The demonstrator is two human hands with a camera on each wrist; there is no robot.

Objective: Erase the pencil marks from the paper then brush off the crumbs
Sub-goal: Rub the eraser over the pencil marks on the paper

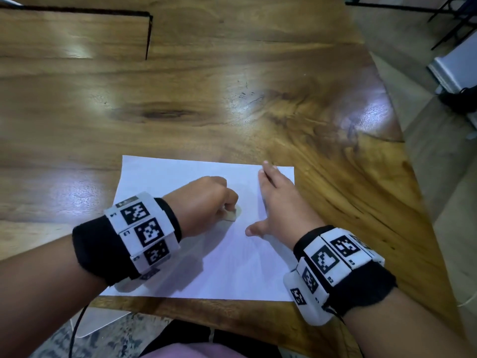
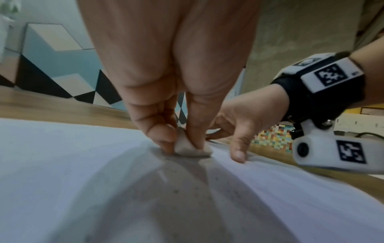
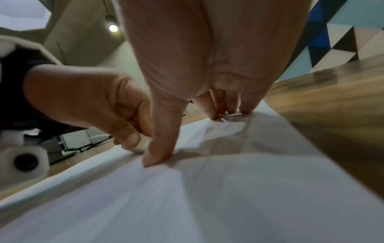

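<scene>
A white sheet of paper (image 1: 180, 177) lies at the near edge of the wooden table (image 1: 232, 73). A small pale eraser (image 2: 191, 148) is pinched between thumb and fingertips of the left hand (image 1: 206, 202) and is pressed onto the middle of the sheet. The right hand (image 1: 281, 202) is laid flat, fingers straight and spread, on the right part of the sheet; its fingertips reach the far edge and its thumb (image 2: 239, 148) sits just beside the eraser.

Step judged to be erasing, not yet brushing. To do it well, short strokes should be run away from the holding hand so the sheet is not buckled; pressure should be kept moderate, since thin paper creases easily. The right hand is best kept pressed down close to the rubbed spot. A low, firm pinch on the eraser is advised.

Pencil marks can hardly be made out: only faint lines on the sheet in the head view. Small dark specks are seen on the paper in the left wrist view, probably crumbs, not certain. The eraser is mostly hidden by fingers, and both wrist views are blurred. The near left corner of the sheet is covered by the left forearm.
</scene>
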